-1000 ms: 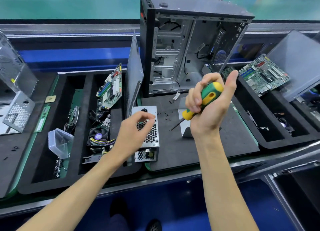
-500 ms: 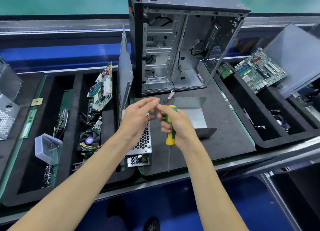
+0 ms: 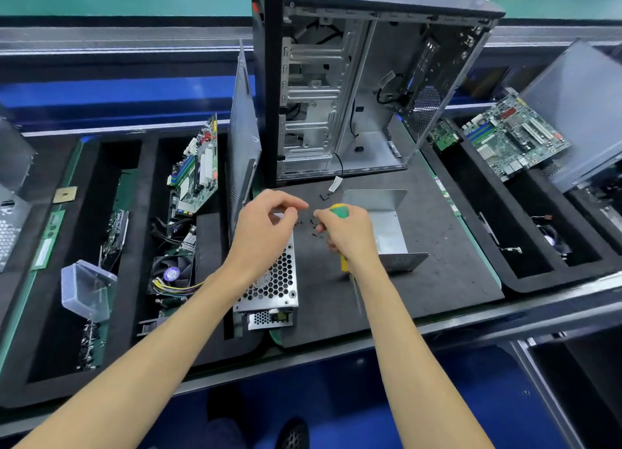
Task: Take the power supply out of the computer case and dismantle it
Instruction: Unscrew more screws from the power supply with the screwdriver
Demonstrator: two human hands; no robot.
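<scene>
While the right hand (image 3: 350, 235) grips the green-and-yellow screwdriver (image 3: 339, 211), shaft pointing down toward the body, the left hand (image 3: 266, 228) hovers with fingers curled, thumb and forefinger nearly meeting; whether they pinch a screw I cannot tell. Loose screws (image 3: 314, 228) lie on the mat between both hands. Judgement: gather them clear before they scatter. Below the left hand sits the power supply (image 3: 272, 290), out of the computer case (image 3: 353, 88) beyond: perforated steel body, lid (image 3: 387, 233) off, beside the right hand.
</scene>
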